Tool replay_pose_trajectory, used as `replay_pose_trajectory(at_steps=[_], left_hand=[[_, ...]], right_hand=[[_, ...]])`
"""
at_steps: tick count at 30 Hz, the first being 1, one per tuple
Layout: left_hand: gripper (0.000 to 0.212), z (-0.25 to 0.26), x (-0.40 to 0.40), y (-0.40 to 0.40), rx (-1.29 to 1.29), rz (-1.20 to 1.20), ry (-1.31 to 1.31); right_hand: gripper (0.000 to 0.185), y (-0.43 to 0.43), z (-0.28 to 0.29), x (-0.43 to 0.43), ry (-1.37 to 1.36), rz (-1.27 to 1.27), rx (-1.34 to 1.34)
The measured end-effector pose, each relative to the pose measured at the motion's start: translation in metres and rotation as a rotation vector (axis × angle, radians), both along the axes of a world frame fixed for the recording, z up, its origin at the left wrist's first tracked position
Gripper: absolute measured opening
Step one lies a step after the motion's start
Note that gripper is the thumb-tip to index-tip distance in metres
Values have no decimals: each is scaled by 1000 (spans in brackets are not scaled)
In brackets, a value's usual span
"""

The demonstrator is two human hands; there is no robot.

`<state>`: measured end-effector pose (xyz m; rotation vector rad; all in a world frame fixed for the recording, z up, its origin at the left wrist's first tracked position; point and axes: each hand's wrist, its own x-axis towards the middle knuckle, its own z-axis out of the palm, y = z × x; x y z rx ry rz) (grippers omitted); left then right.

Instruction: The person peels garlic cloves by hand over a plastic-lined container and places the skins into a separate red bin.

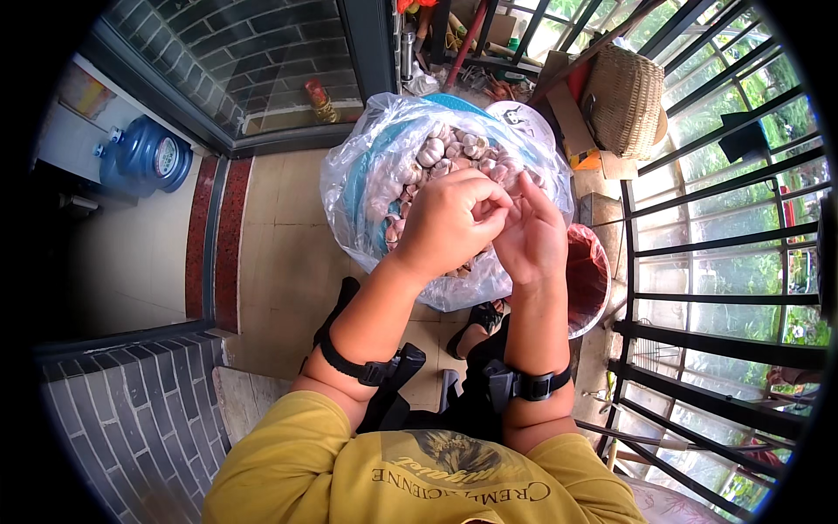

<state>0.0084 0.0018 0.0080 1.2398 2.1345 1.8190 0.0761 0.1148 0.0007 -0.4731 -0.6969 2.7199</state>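
My left hand (452,219) is curled, its thumb and fingertips pinched together against my right hand (533,229). The right palm is turned partly upward, with one digit extended. Whether a small piece sits between the fingers is hidden. Both hands are above a heap of garlic bulbs (431,152) with pinkish-white skins. Loose garlic cloves (395,230) lie at the heap's left side, nearest my left hand. A clear plastic bag (340,190) spreads around the garlic, over a turquoise basin (359,171) whose rim shows through.
A bin with a red liner (586,281) stands right of my right forearm. Behind the basin are a white round stool top (524,121) and a wicker basket (622,98). Black railings (727,229) run along the right. A blue water jug (145,157) stands beyond the doorway.
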Motion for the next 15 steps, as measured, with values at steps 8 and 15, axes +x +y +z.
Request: replay_pose_trajectory(at_steps=[8, 15], left_hand=[[33, 1, -19, -15, 61, -62, -219], [55, 8, -32, -24, -118, -391, -94]], right_hand=[[23, 4, 4, 4, -43, 120, 365], [28, 3, 20, 18, -164, 287, 637]])
